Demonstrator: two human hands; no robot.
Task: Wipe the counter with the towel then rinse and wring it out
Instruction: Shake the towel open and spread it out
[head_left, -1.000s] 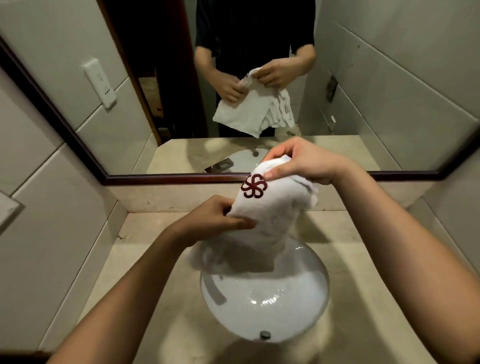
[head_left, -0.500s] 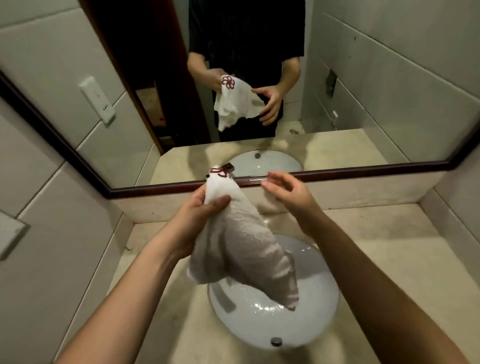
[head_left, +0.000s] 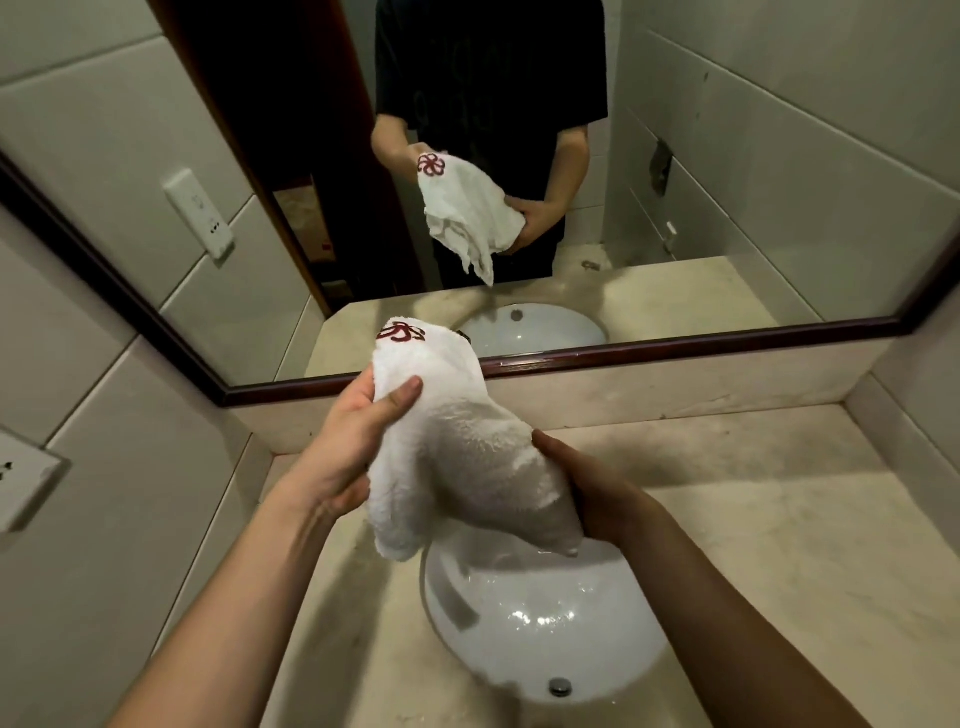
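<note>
The white towel (head_left: 467, 457) is held up in the middle of the frame, bunched into a thick roll over the far edge of the white sink (head_left: 545, 629). It touches neither the basin nor the table (head_left: 779, 519). A dark red flower mark sits on its top end, which rises in front of the lower edge of the mirror (head_left: 675, 347).

The left hand (head_left: 348, 447) grips the upper part of the towel from the left. Its thumb presses flat across the front, and its fingers wrap round the back, mostly hidden. The right hand (head_left: 602, 493) holds the lower right part, with the thumb lying on the cloth; its fingers go behind and under the towel, so I cannot tell how tightly they close. The towel's lowest corners hang free, one at lower left and one at lower right, just above the basin.

The basin looks wet and shiny, and its drain (head_left: 560, 687) is near the bottom of the frame. A wall socket plate (head_left: 23, 475) is at the far left edge.
</note>
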